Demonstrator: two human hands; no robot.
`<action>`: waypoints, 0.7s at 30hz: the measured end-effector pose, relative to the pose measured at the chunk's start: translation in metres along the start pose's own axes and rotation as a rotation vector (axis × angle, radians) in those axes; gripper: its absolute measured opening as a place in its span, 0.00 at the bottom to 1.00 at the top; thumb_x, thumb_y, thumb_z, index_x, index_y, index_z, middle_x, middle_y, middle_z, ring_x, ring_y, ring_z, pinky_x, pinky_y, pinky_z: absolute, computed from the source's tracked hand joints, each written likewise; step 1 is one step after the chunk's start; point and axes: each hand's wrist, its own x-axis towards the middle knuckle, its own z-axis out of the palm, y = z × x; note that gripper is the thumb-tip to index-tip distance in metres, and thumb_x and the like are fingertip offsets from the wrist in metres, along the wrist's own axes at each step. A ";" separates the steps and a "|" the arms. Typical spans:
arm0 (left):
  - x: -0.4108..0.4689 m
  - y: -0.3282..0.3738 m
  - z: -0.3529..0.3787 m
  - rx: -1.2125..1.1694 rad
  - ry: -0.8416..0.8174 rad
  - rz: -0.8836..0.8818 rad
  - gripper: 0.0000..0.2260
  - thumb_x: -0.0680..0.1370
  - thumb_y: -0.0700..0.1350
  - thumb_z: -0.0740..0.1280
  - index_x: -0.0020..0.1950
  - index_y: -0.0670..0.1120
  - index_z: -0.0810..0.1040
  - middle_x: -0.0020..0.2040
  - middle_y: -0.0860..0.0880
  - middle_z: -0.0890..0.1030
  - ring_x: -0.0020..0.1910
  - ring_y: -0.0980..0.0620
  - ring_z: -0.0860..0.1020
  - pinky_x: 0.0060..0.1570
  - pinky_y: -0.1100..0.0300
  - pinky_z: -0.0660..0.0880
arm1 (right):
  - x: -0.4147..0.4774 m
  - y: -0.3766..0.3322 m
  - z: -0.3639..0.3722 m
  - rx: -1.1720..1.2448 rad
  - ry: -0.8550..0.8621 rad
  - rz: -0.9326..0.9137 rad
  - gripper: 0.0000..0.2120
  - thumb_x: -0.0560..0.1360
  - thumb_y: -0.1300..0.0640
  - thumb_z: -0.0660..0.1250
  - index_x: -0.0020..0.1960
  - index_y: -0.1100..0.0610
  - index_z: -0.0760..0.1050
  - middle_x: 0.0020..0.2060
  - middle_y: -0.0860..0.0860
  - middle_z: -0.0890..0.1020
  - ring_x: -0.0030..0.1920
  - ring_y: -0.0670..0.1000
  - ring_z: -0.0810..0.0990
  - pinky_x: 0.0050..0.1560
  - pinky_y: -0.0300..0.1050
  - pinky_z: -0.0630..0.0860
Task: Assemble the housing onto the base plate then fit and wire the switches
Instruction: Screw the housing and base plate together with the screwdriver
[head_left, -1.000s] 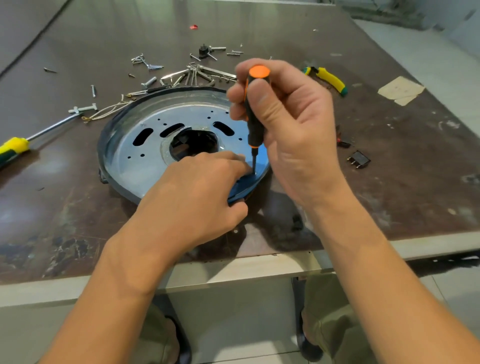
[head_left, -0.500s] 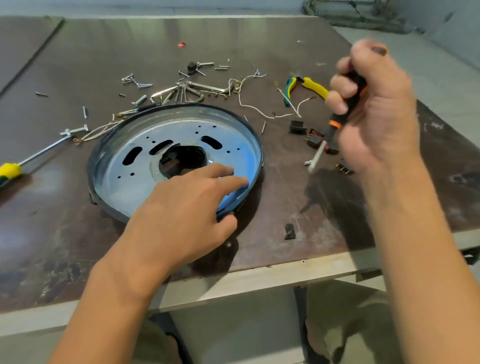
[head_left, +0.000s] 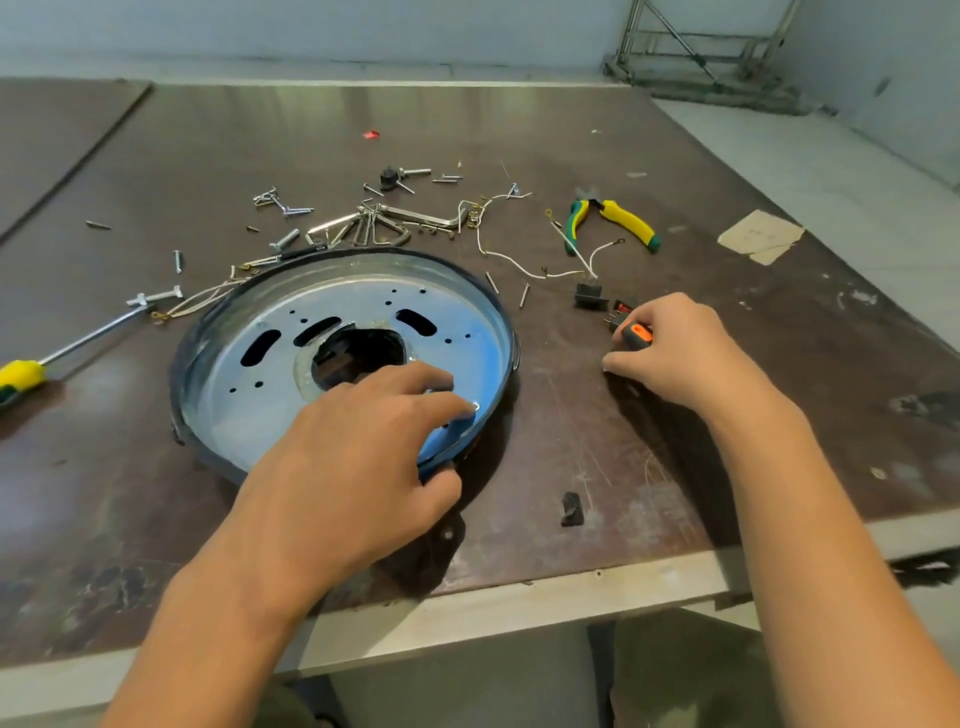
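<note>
While the left hand (head_left: 358, 462) grips the near right edge of the base plate (head_left: 270, 384), fingers laid across the inside and thumb hooked against the rim outside, the right hand (head_left: 680, 353) is down low on the table (head_left: 130, 493), to the right of the plate and apart from it. Its fingers are curled round the orange screwdriver (head_left: 636, 332); only the orange-and-black end of the handle pokes out past the knuckles, and the shaft is hidden.

The plate lies flat in the middle of the table, shiny, with slots, small holes and a big opening at its centre, and it sits inside the dark housing (head_left: 177, 374) that rings it.

Just beyond the right fingertips there is a red switch (head_left: 625, 305), and beside that a black switch (head_left: 588, 295), with white wires (head_left: 519, 267) trailing off behind it. A small black part (head_left: 571, 509) lies on its own near the front edge, between the two arms.

Further back, yellow-and-green pliers (head_left: 621, 218) lie at the right, and a scatter of screws and metal clips (head_left: 363, 226) lies behind the plate. Out left, a yellow screwdriver (head_left: 21, 376) lies with its long shaft aimed toward a bolt (head_left: 156, 298). A paper scrap (head_left: 758, 236) sits at the far right edge.
</note>
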 end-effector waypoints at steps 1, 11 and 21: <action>0.000 0.000 -0.001 -0.005 0.007 0.005 0.19 0.70 0.53 0.69 0.61 0.58 0.80 0.62 0.60 0.78 0.55 0.57 0.79 0.45 0.60 0.77 | -0.001 -0.001 -0.001 -0.004 -0.035 0.009 0.09 0.73 0.52 0.75 0.51 0.54 0.83 0.47 0.55 0.82 0.42 0.52 0.78 0.43 0.47 0.76; -0.007 -0.001 -0.011 0.118 0.102 0.008 0.40 0.67 0.60 0.75 0.76 0.55 0.65 0.60 0.55 0.79 0.57 0.52 0.76 0.54 0.54 0.75 | -0.003 -0.003 0.002 -0.088 -0.077 -0.099 0.07 0.76 0.52 0.72 0.49 0.55 0.82 0.48 0.54 0.81 0.48 0.53 0.77 0.46 0.46 0.71; -0.027 -0.075 -0.040 -0.072 -0.238 -0.153 0.37 0.65 0.54 0.80 0.71 0.67 0.68 0.75 0.67 0.61 0.74 0.57 0.64 0.74 0.51 0.63 | -0.015 -0.018 -0.007 0.136 0.225 -0.295 0.01 0.77 0.55 0.71 0.48 0.51 0.80 0.46 0.49 0.81 0.48 0.52 0.77 0.49 0.49 0.73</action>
